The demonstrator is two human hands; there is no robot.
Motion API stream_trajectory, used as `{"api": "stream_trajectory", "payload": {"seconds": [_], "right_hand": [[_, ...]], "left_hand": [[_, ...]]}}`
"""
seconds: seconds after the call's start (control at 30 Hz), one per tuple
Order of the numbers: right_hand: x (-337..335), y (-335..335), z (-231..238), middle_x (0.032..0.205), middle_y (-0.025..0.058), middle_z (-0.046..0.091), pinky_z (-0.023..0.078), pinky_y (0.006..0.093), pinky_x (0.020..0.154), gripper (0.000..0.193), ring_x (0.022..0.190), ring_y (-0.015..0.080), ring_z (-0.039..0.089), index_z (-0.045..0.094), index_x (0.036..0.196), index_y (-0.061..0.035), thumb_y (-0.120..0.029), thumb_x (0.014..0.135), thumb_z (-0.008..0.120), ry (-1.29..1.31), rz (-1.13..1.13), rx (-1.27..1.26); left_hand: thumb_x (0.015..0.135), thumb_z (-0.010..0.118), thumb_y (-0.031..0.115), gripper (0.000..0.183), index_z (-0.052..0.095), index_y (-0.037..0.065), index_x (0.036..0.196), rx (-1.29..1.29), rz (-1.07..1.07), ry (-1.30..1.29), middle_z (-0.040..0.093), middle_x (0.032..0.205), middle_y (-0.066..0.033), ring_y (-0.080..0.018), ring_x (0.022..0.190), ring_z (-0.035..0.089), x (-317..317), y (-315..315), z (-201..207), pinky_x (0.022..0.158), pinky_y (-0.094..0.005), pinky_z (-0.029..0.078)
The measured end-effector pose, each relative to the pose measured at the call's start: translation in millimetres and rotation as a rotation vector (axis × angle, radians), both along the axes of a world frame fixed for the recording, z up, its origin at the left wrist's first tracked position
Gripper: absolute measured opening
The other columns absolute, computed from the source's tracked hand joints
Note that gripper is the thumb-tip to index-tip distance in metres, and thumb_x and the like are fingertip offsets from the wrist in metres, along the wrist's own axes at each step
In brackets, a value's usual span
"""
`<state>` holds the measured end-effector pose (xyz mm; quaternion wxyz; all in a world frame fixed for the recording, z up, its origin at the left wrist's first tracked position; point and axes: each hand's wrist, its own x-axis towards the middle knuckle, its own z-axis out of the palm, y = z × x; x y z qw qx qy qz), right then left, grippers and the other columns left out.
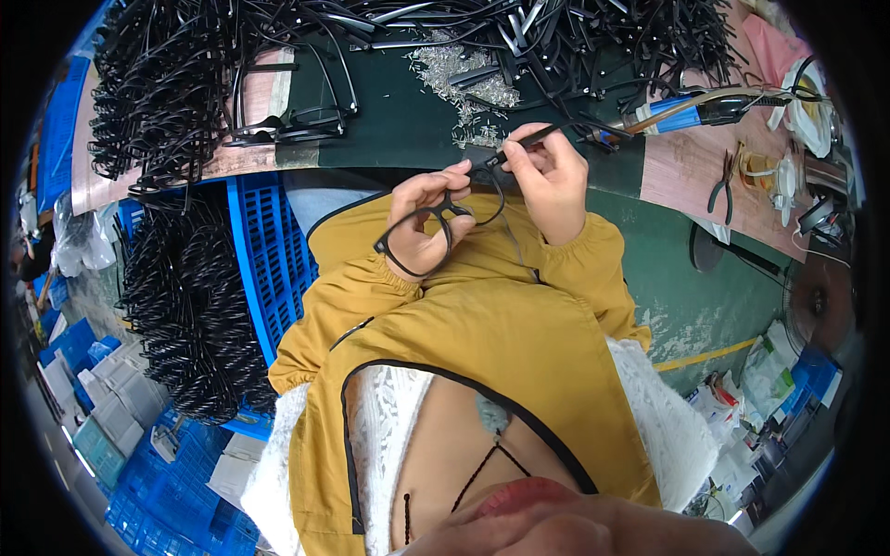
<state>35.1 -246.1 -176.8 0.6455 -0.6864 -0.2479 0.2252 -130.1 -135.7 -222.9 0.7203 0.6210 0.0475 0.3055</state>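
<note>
My left hand [428, 199] is closed around a black eyeglass front [382, 248], its rims tilted over my palm and fingers. With thumb and fingers, my right hand [553, 185] pinches a black temple arm [536, 137] close to its hinge end. That end meets the corner of the front between my two hands; whether they are joined I cannot tell. Just beyond my fingers, a heap of tiny silvery screws or pins [464, 79] lies on the dark green mat [385, 93]. One pair of black glasses [292, 125] stands at the table's edge to the left.
Stacked black frames [162, 93] fill the table's left, with more in the blue crate [269, 241] below. Loose temple arms [640, 42] pile at the back. A blue-and-black powered screwdriver [691, 113] lies at right, near pliers [721, 190]. A fan [818, 301] stands farther right.
</note>
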Motion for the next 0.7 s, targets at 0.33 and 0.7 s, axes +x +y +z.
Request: {"api": "stream_trajectory", "payload": {"seconds": [0.33, 0.7], "right_hand": [[-7, 5, -4, 0.086, 0.0048, 0.067, 0.05, 0.0212, 0.058, 0.007, 0.065, 0.0071, 0.061, 0.066, 0.098, 0.0045, 0.002, 0.093, 0.071, -0.064, -0.109, -0.058], [-3, 1, 9, 0.113, 0.0068, 0.062, 0.057, 0.0247, 0.082, 0.019, 0.094, 0.0126, 0.067, 0.068, 0.11, 0.0028, 0.005, 0.092, 0.068, 0.071, 0.136, -0.05]], "left_hand": [[0.074, 0.09, 0.003, 0.051, 0.061, -0.001, 0.115, 0.243, 0.216, 0.018, 0.073, 0.099, -0.0159, -0.0314, 0.099, 0.074, 8, -10, -5, 0.098, -0.0468, 0.058], [0.087, 0.071, -0.011, 0.051, 0.045, 0.002, 0.129, -0.232, 0.258, 0.008, 0.065, 0.116, -0.019, -0.0274, 0.11, 0.07, 13, -7, 33, 0.096, -0.038, 0.059]]}}
